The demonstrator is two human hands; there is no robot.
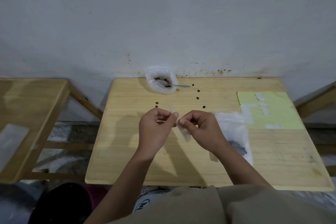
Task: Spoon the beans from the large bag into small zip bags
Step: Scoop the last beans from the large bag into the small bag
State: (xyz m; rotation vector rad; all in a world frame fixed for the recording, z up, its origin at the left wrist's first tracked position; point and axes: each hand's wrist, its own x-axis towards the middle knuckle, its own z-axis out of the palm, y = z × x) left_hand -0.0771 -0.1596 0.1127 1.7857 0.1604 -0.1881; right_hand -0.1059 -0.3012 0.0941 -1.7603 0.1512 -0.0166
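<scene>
Wooden side table (pixel 32 96): off to the far left, apart from the work, with a clear flat packet (pixel 11 142) lying on it.
Left hand (pixel 154 129): fingers curled, thumb and fingertips pinching the upper edge of a small zip bag (pixel 181 129); grip pressed together on the plastic.
Small zip bag: held between both hands just above the table (pixel 127 160), slanting down to the right, empty as far as can be told.
Right hand (pixel 200 129): fingers curled, pinching the same bag's edge from the other side.
Step in hand: judged to be parting the bag's mouth for filling.
Doing it well: pinch one lip per hand close to the zip, rub the layers apart, pull gently outward; then hold the mouth wide with one hand only, freeing the other for the spoon.
Large bag (pixel 161 82): at the far edge against the wall, rim rolled open, few beans left inside, spoon (pixel 174 86) resting in it with handle pointing right.
Loose beans (pixel 197 98): scattered between the large bag and the hands; better to carry the small bag nearer before spooning.
Filled zip bag (pixel 234 132): flat just right of the right hand, dark beans inside.
Yellow-green sheet (pixel 276 111): far right, with small white pieces on it.
</scene>
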